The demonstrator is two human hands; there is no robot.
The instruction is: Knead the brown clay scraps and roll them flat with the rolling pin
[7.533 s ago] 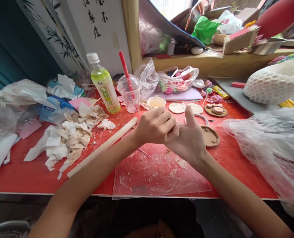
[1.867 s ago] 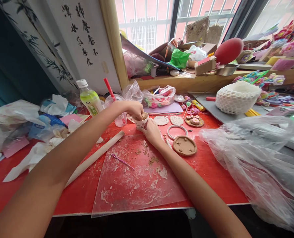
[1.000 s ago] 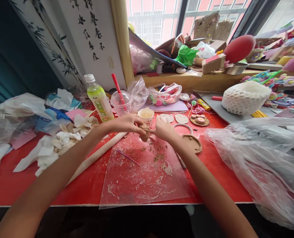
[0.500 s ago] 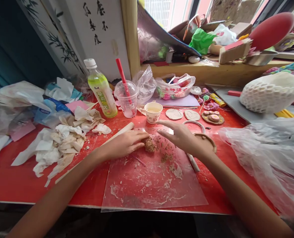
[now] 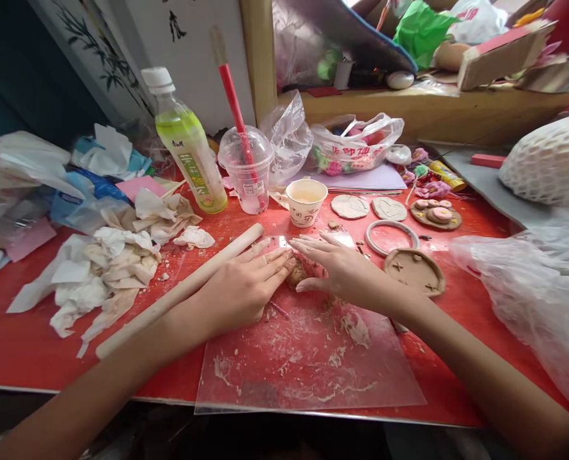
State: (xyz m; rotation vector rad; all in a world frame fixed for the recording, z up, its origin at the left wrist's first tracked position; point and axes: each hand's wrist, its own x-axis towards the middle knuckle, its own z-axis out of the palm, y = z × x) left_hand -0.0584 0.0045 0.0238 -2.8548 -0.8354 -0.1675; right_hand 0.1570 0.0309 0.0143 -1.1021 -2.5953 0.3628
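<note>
A brown, crumbly-looking lump of clay [image 5: 295, 276] sits on a clear plastic sheet [image 5: 308, 390], partly hidden between my hands. My left hand [image 5: 250, 281] lies at its left side with fingers stretched out, the fingertips at the lump's top. From the right, my right hand [image 5: 337, 265] reaches over the sheet, fingers extended and thumb apart, close beside the lump; whether it touches is hard to tell. Clay crumbs and smears [image 5: 356, 329] are scattered on the sheet. A pale rolling pin [image 5: 183, 287] lies left of my left hand.
Behind my hands stands a paper cup [image 5: 305, 204] of cloudy liquid, beside a plastic cup [image 5: 253, 185] with a red-handled brush and a drink bottle [image 5: 188, 153]. Flat clay discs [image 5: 350, 206], a ring [image 5: 392, 237] and a clay dish [image 5: 415, 271] lie right. Crumpled tissues [image 5: 121, 262] pile up left.
My right hand has come down and left, closer to the lump. My left hand has shifted slightly, covering more of it. The view has tilted lower and nearer the table.
</note>
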